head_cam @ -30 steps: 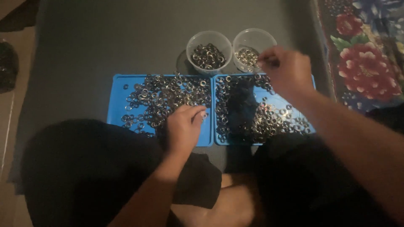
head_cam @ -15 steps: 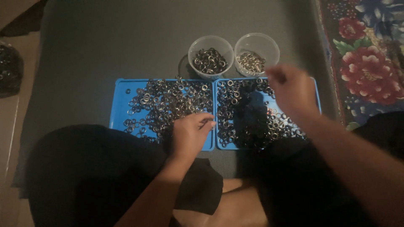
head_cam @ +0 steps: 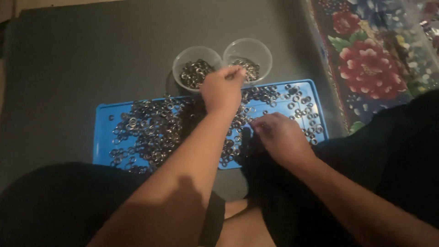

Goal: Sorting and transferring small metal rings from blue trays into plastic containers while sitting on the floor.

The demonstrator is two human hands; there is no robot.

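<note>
1. Two clear plastic cups (head_cam: 197,68) stand side by side behind two blue trays (head_cam: 103,137).
2. Small metal rings (head_cam: 151,128), too many to count, lie on the trays and in both cups.
3. The left hand (head_cam: 222,89) reaches over the right cup (head_cam: 248,57), fingertips (head_cam: 238,72) pinched together; a ring between them cannot be seen.
4. The right hand (head_cam: 280,136) rests on the right tray's rings, fingers curled; its grip is hidden.

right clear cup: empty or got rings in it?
Partly filled. The right clear cup stands upright with a shallow layer of small metal rings on its bottom; its upper wall is bare. The left hand reaches over its rim.
</note>
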